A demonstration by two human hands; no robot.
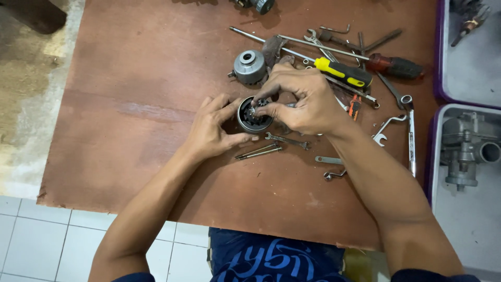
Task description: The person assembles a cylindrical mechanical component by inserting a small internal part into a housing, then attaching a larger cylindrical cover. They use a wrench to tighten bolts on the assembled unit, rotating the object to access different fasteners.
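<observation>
From the head camera, looking straight down, the person sits at a brown board table [146, 104] with both forearms stretched out over it. The left hand [211, 128] is curled around the near and left side of a round dark metal housing [254, 117], thumb and fingers closed on its rim so it sits steady on the table. The right hand [305, 96] comes in from the other side, its fingers bunched together and pinched over the mouth of the housing, tips down among the small gears inside; whether it grips a separate small piece there I cannot tell, the fingertips hide it.

Just beyond the housing, touching nothing, stands a grey metal cap [249, 67] with a hole in its top. Just beside the left thumb lie two thin steel pins [259, 152], and next to them a small open-ended spanner [287, 140].

Behind the right hand the tools pile up: a yellow-handled screwdriver [343, 73], a red-and-black-handled screwdriver [394, 66], long steel rods and a couple of spanners crossing one another. A combination spanner [410, 133] lies lengthwise near the table's right edge.

Off that edge sit two grey trays with purple rims; the nearer tray [469, 219] holds a grey cast carburettor body [467, 149]. White floor tiles [36, 235] show below the table's near edge.
</observation>
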